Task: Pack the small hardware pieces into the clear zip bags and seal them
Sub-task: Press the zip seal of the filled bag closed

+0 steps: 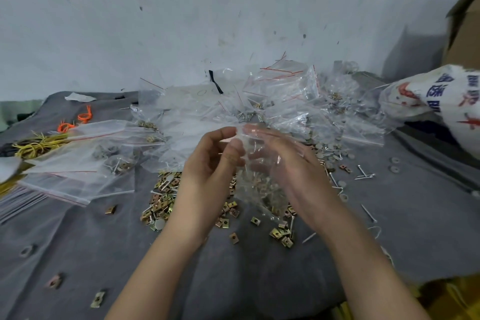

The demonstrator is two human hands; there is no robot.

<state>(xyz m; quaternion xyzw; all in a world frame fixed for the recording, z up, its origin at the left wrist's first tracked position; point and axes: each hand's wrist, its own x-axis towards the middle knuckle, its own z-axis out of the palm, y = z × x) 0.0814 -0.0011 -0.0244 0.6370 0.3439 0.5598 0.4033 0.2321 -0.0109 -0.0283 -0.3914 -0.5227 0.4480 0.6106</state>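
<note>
Both hands, left (213,156) and right (288,161), pinch a clear bag (255,179) mid-frame above brass clips (162,200) on the counter (78,241).

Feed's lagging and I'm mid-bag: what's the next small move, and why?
Probably pinch along the top to seal the clear bag. Both the left hand and right hand grip its mouth, and hardware already sits at its bottom. Whether the zip is closed is not visible.

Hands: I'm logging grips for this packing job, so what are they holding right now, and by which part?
Both the left hand and right hand pinch one clear zip bag at its top edge; it hangs below.
</note>
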